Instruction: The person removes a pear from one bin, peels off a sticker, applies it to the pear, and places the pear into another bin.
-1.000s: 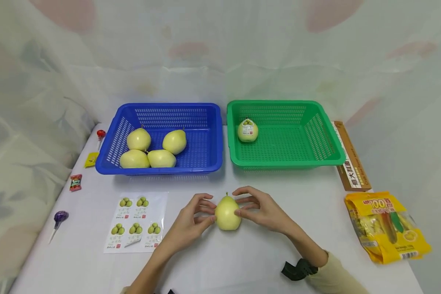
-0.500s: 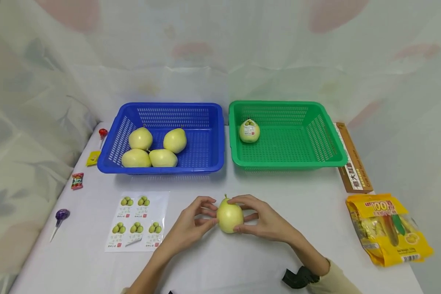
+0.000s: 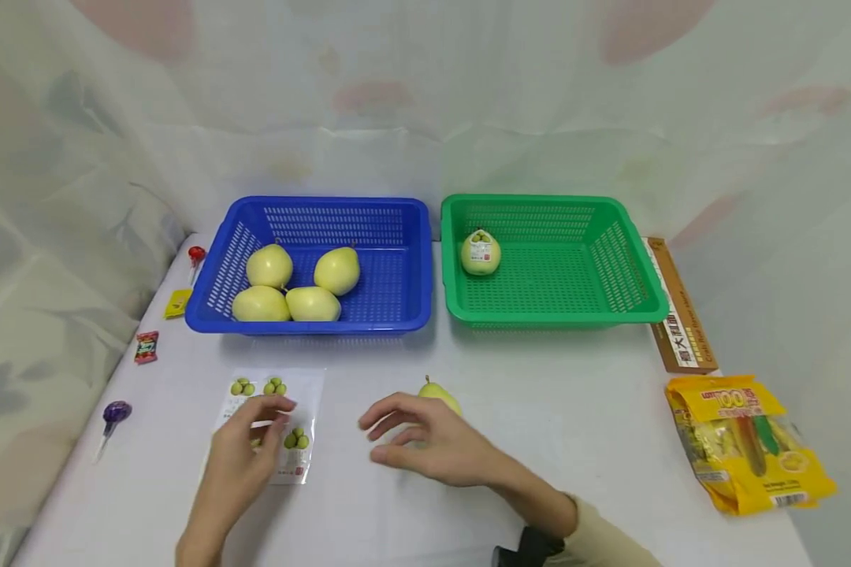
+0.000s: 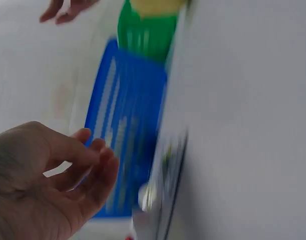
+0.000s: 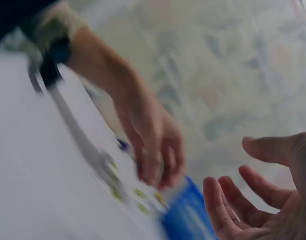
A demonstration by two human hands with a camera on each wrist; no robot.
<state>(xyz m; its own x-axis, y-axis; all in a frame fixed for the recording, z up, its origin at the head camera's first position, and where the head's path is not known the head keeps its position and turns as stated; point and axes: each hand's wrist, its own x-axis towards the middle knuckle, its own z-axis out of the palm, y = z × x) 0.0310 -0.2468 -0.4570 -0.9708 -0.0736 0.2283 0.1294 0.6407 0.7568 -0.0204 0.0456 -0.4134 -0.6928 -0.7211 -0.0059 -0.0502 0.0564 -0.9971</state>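
Both hands off smooth round pear [image 3: 440,394]; left hand [image 3: 244,449] over glossy sticker sheet [image 3: 305,394], fingers loosely spread.

Blue basket [image 3: 411,268] at back left holds four bare pears [image 3: 294,283], clustered at its left. Green basket [image 3: 638,268] just beside it on the right holds one labelled pear [image 3: 480,253] near its back left corner. Along the table's left edge: red lollipop [image 3: 195,255], yellow candy [image 3: 178,304], red wrapped candy [image 3: 146,346], purple lollipop [image 3: 116,413]. Right side: brown box [image 3: 681,315], yellow snack bag [image 3: 748,441] in front of it.
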